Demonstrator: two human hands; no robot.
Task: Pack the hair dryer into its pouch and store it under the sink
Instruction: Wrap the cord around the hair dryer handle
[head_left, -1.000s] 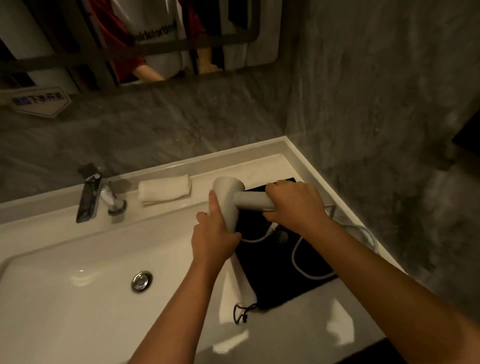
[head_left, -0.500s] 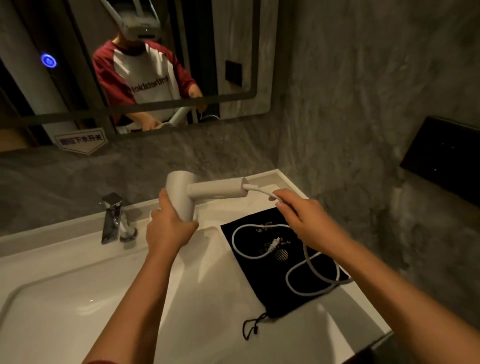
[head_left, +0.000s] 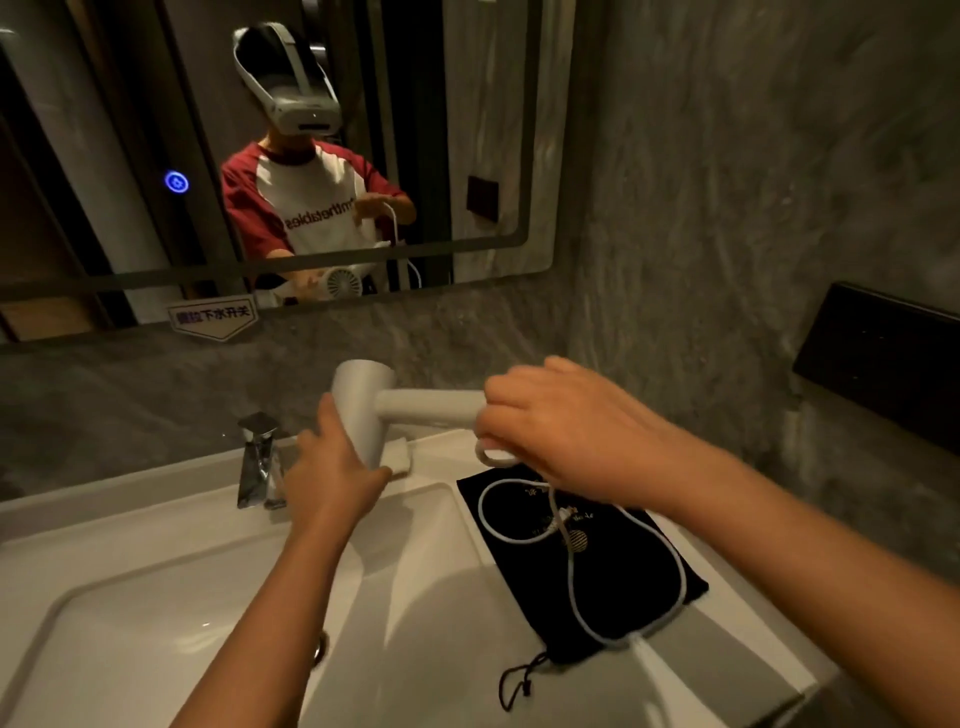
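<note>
I am seeing a dim, warm scene. The white sink (head_left: 156, 597) is catching most of the light and is showing soft bright patches, with broad arm shadows lying across its basin. Right of the sink, the grey wall (head_left: 727, 208) is falling into darkness. Above the sink, a small blue light (head_left: 176, 182) is glowing in the mirror (head_left: 467, 130). The right hand (head_left: 561, 421) is looking a little smeared by motion. The mirror's frame lines are bending near the picture edges.
</note>
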